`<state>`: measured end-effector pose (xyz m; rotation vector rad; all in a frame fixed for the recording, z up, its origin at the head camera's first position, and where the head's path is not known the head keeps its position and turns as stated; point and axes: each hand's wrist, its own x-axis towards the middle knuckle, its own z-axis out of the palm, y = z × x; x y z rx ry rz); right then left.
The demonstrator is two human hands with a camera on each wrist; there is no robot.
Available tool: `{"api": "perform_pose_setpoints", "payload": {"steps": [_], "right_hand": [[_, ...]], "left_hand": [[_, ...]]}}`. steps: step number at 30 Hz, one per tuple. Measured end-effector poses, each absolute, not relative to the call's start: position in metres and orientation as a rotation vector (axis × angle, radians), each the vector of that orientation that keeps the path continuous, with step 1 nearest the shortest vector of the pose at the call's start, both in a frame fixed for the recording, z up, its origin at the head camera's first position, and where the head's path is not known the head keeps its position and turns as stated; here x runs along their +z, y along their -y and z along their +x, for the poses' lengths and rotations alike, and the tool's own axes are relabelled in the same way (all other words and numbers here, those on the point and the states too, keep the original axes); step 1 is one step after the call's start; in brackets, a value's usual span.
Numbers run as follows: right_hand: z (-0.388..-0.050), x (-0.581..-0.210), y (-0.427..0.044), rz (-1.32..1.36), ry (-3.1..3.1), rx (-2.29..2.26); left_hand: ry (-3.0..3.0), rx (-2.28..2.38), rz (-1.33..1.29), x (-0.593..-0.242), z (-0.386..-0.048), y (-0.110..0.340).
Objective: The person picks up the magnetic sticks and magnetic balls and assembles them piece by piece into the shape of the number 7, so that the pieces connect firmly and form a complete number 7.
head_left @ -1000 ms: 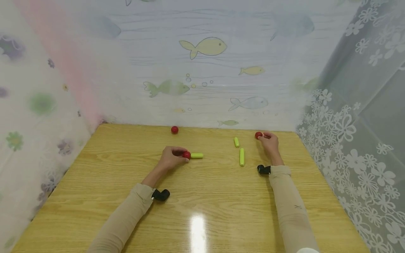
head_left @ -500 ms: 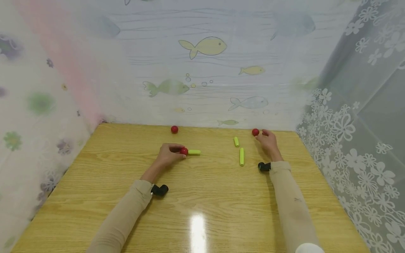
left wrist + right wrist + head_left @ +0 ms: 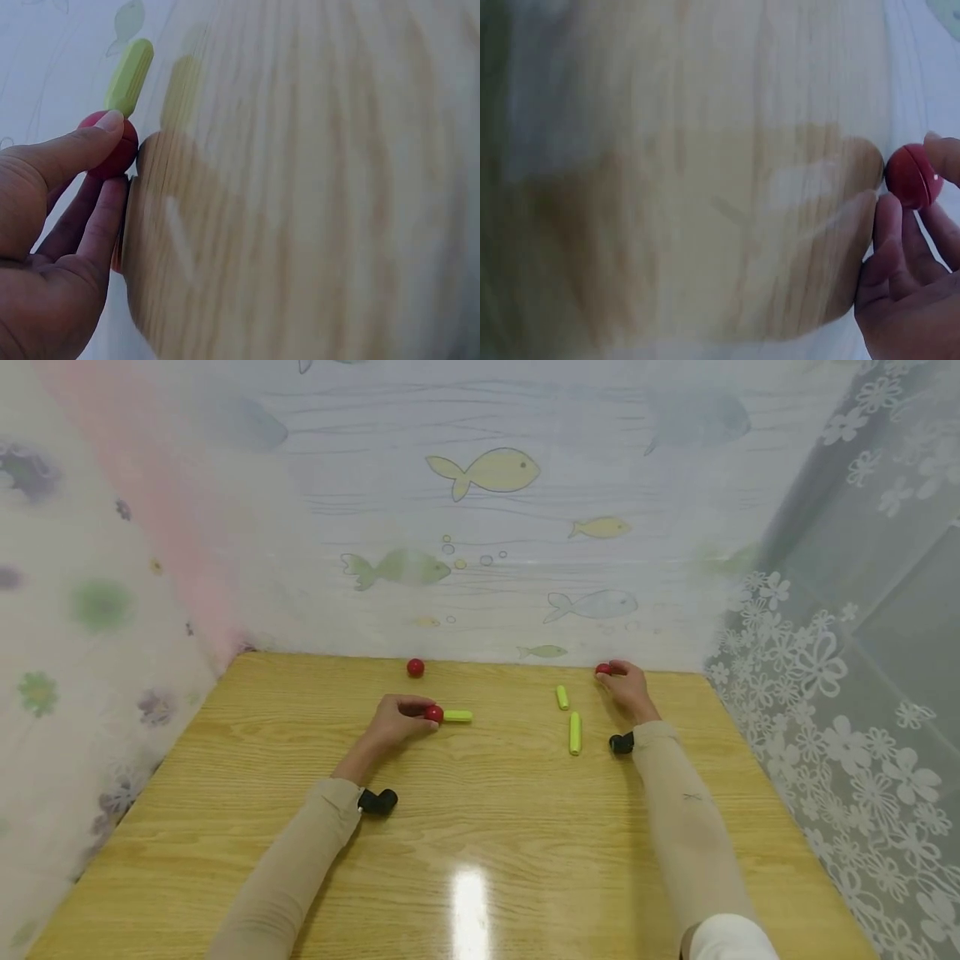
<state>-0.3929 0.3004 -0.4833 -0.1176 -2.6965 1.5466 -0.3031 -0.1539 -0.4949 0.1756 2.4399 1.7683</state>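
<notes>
Thumb and fingers of the left hand [image 3: 397,722] are closed in a pinch around a red ball [image 3: 112,142], and the right hand [image 3: 628,687] likewise pinches a second red ball [image 3: 913,178] between thumb and fingertips. Take the long yellow-green stick [image 3: 575,733], lying lengthwise away from the person on the wooden table [image 3: 487,810], as the landmark. The left hand and its ball are well to the left of it; out of that ball's side juts a yellow-green stick [image 3: 130,77], its free end pointing toward the long stick. The right hand's ball is beyond the long stick and to its right, partly hidden by the fingers in the head view. A short yellow-green stick [image 3: 562,697] lies just past the long stick's far end, slightly left and apart from it. A third red ball [image 3: 416,667] sits beyond and far to the left of it, near the fish-printed cloth [image 3: 487,568] that rises behind the table.
</notes>
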Motion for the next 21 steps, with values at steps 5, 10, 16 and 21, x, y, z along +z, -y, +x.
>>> {"api": "perform_pose_setpoints", "payload": {"steps": [5,10,16,21], "right_hand": [[-0.3954,-0.4835,-0.2967,-0.127,2.749,1.438],[-0.3932,-0.4828,-0.2974,-0.122,2.778,1.399],[-0.3901,-0.4834,-0.2994,-0.115,2.808,1.397],[-0.3880,-0.4809,-0.3012,-0.104,2.822,1.398]], "left_hand": [[-2.451,1.768,0.194,-0.4954,-0.3050,0.1545],[-2.450,1.765,0.194,-0.4971,-0.3067,0.1557],[-2.436,1.772,0.163,-0.4980,-0.3085,0.1576],[-2.404,1.794,0.156,-0.4981,-0.3098,0.1569]]}}
